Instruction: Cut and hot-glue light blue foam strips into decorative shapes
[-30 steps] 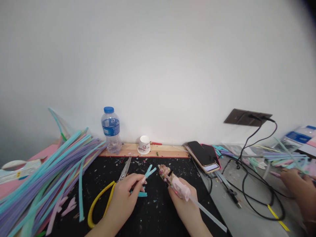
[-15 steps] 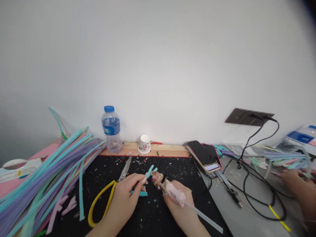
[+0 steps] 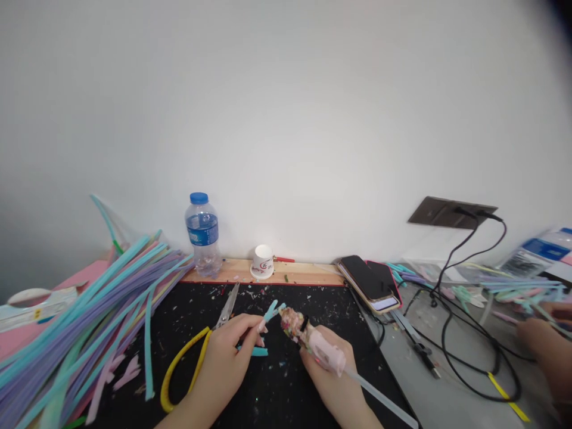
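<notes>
My left hand (image 3: 235, 351) is closed in a pinch on short light-blue pipe cleaner pieces (image 3: 271, 311), whose ends stick out toward the right. Wrapped around a pale pink hot glue gun (image 3: 327, 351) is my right hand (image 3: 337, 381). A translucent glue stick (image 3: 386, 404) juts from the gun's rear, and its front is crusted with colourful bits. The nozzle end is right beside the blue pieces; whether it touches them I cannot tell. Yellow-handled scissors (image 3: 203, 357) lie partly behind my left hand. Another blue piece (image 3: 259, 352) shows below the fingers.
Pastel pipe cleaners (image 3: 102, 310) are heaped at left, near a water bottle (image 3: 202, 235). A paper cup (image 3: 262, 262) stands on the wooden strip by the wall. Phones (image 3: 369, 280) and black cables (image 3: 447, 333) lie at right. Another person's hand (image 3: 543, 339) is at far right.
The glue gun in my right hand has shifted slightly right, away from my left fingers. My left hand keeps its pinch. The other person's hand has moved a little right.
</notes>
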Demonstrator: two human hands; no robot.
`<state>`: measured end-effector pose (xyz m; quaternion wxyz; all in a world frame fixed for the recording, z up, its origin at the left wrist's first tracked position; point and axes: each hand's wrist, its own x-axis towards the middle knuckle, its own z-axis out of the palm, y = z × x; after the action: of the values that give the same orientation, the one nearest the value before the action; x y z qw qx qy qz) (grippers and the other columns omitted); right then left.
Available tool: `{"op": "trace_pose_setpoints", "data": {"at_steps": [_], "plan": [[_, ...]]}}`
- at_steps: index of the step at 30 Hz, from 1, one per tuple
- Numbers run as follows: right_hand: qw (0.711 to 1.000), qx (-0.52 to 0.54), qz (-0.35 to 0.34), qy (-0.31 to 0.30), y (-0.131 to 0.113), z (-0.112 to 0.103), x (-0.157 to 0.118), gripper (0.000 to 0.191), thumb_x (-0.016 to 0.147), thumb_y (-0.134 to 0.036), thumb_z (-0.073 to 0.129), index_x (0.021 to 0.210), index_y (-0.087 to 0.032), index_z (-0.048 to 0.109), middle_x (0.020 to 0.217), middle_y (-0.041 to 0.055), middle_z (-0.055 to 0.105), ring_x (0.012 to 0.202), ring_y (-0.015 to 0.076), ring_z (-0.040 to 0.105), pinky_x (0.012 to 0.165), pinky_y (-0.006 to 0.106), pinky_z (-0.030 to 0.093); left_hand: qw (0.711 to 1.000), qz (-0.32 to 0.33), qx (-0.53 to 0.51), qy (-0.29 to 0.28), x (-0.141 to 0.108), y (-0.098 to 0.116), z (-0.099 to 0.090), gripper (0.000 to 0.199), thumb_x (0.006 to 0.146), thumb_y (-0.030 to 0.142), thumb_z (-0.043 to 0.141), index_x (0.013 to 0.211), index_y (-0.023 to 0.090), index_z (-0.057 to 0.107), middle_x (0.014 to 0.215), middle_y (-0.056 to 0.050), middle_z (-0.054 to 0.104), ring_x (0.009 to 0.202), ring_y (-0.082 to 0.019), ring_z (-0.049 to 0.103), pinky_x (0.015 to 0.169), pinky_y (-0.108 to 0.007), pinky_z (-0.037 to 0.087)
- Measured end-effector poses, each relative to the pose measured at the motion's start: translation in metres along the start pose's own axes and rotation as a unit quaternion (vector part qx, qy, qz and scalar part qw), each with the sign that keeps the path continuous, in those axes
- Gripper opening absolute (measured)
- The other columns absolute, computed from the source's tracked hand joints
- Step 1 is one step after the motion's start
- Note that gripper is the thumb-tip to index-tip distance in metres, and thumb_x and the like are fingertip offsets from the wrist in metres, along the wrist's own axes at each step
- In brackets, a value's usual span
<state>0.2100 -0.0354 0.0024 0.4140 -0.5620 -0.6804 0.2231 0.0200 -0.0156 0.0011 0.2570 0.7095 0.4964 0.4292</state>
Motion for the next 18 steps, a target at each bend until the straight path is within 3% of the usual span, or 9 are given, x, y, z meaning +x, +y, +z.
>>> {"op": "trace_pose_setpoints", "data": {"at_steps": [13,18], "plan": [[0.998,-0.048,-0.019,-0.033,-0.0002,0.0054,-0.0012,0.025,0.070,-0.012,0.049,0.053,-0.020,0.033,0.053,-0.0049,0.040,0.046,0.0075,0.040,0.043,0.018,0.029,1.000,-0.005,-0.007,-0.012,0.0001,0.0024,-0.0002,0.021,0.088,0.021,0.045,0.077,0.019,0.063,0.066,0.001,0.062,0.063,-0.015,0.059,0.061,-0.024,0.042],[0.999,-0.039,-0.018,-0.006,0.0069,0.0071,0.0011,0.024,0.069,-0.013,0.048,0.052,-0.021,0.032,0.051,-0.0059,0.037,0.044,0.0076,0.037,0.042,0.019,0.028,1.000,0.000,-0.009,-0.009,0.0014,0.0027,0.0014,0.021,0.087,0.022,0.045,0.076,0.019,0.062,0.065,0.001,0.061,0.062,-0.015,0.059,0.060,-0.024,0.043]]}}
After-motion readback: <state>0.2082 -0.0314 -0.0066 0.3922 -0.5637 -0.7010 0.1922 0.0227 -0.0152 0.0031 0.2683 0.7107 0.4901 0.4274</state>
